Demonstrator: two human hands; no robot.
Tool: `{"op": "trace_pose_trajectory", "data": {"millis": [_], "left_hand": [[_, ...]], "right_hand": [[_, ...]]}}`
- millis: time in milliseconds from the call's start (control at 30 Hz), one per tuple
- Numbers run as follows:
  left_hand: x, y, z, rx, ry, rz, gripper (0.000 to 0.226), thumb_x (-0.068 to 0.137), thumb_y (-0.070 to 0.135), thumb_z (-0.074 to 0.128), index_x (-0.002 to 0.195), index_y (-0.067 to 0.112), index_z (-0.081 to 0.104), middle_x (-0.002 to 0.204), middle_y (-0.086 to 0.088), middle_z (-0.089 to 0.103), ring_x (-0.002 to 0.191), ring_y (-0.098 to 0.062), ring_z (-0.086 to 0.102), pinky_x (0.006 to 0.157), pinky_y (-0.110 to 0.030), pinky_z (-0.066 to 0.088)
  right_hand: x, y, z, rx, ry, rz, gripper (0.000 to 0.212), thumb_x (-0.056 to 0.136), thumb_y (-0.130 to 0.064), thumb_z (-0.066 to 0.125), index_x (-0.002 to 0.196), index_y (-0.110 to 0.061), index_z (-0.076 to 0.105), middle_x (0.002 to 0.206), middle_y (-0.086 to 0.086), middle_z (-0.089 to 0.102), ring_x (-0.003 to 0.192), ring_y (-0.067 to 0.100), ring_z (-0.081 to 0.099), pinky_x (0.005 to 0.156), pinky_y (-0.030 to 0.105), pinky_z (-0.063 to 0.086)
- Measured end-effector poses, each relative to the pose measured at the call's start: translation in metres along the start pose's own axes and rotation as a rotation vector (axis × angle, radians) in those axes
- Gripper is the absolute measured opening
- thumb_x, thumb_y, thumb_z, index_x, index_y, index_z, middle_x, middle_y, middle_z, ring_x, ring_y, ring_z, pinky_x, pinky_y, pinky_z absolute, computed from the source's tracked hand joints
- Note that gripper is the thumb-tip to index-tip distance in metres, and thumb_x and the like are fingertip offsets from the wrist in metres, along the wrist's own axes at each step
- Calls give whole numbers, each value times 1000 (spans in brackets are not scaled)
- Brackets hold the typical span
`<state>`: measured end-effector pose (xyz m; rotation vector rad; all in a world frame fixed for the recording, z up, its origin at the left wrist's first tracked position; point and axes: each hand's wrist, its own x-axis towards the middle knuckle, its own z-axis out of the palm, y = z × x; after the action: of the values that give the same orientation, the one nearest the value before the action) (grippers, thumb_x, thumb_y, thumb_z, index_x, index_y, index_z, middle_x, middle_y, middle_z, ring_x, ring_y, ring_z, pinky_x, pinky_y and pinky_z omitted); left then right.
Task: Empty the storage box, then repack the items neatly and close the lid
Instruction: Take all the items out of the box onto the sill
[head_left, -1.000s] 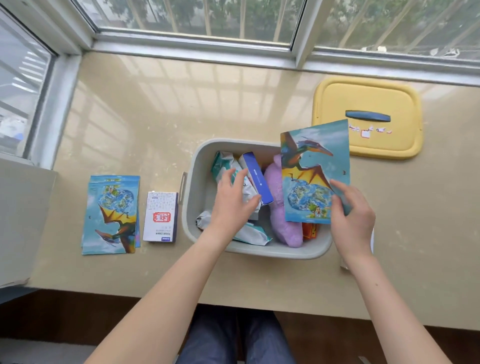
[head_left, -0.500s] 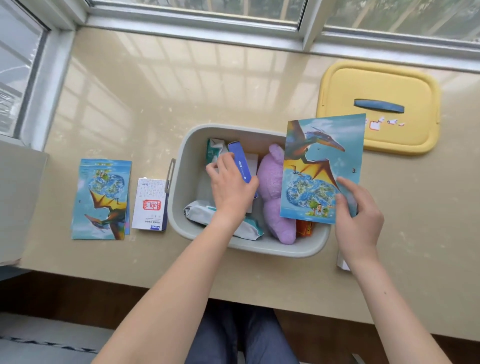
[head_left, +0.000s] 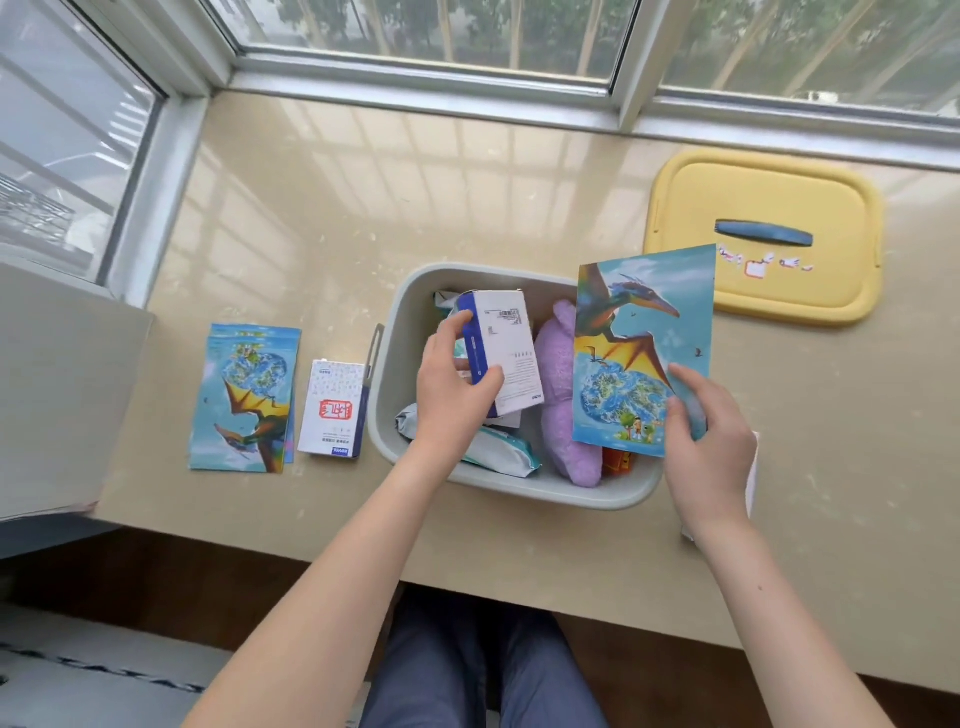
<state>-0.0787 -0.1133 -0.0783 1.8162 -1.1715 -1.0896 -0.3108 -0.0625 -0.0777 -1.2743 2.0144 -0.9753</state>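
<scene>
I see one grey box (head_left: 571, 496) and one yellow lid (head_left: 753, 197), at two o'clock from it. There are two white cartons: the first carton (head_left: 511, 353) in my left hand (head_left: 447, 395), the second carton (head_left: 335, 410) at nine o'clock. One purple toy (head_left: 558, 395), one orange thing (head_left: 618, 462). One dinosaur card (head_left: 639, 338) in my right hand (head_left: 711, 441); the card pile (head_left: 244, 400) at nine o'clock I cannot count.

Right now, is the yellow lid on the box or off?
Off. The yellow lid lies flat on the counter, apart from the grey box, whose top is open.

Left hand (head_left: 449, 387) gripping white box (head_left: 506, 353) over grey bin (head_left: 395, 364), right hand (head_left: 709, 441) holding pterosaur card (head_left: 641, 332)
</scene>
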Motion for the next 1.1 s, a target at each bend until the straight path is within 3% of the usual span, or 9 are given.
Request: {"op": "trace_pose_trajectory", "data": {"millis": [100,233,300,433,500,733,867,967,1100], "left_hand": [[-10,11,-20,-103,-4,-119,56,80,5,64,128,30,53,116,6,63,83,2,64,68,-11,50],[-28,16,-42,-150,-40,-172,51,78,7,66,120,35,58,106,-1,70,87,-9,70,78,-31,58],[-39,24,-56,-187,-48,-189,50,79,5,66,120,33,60,107,-2,70,89,-10,70,79,-33,59],[-68,42,-89,-299,-34,-201,50,84,-3,63,128,22,59,108,-5,69,88,-6,70,65,-19,54],[-81,46,-107,-321,-13,-190,50,85,-2,63,127,25,60,109,-5,70,88,-9,70,63,-19,53],[-119,48,-181,-378,121,-203,49,85,-1,61,124,30,61,111,-2,69,91,-5,68,58,-17,50],[-121,32,-227,-377,173,-218,49,86,1,63,126,29,60,111,-3,67,89,0,67,58,-15,50],[-112,12,-262,-371,162,-224,48,86,3,64,126,30,60,112,-5,69,96,-8,68,65,-20,53],[-88,-18,-314,-371,123,-232,48,85,2,62,124,31,61,111,-2,71,97,-17,70,67,-26,55]], "right_hand": [[-2,4,-3,-120,-56,33,36,92,4,53,125,-7,63,123,6,63,115,16,55,92,4,29],[-11,-2,-12,-156,-81,93,40,91,5,51,128,-5,61,128,13,60,120,29,54,90,14,30],[-18,-14,-20,-136,-54,65,40,91,8,50,127,-5,62,127,12,61,119,27,55,89,12,30],[-33,-44,-35,-77,-31,-40,42,89,10,50,125,-8,64,123,6,62,114,18,56,89,13,34],[-40,-58,-40,-35,-36,-60,42,90,8,51,125,-10,64,121,3,63,112,15,57,89,17,37],[-74,-106,-27,95,-130,-120,40,93,3,54,125,-18,65,122,-5,61,119,15,56,94,34,48],[-94,-124,3,121,-179,-106,41,95,-3,55,125,-30,64,129,-12,58,126,11,51,99,50,50],[-110,-142,29,128,-146,-97,40,95,-4,56,124,-30,64,126,-13,58,122,6,51,99,48,50],[-138,-168,71,161,-119,-66,38,94,1,56,123,-23,65,123,-7,61,115,2,52,101,34,48]]}}
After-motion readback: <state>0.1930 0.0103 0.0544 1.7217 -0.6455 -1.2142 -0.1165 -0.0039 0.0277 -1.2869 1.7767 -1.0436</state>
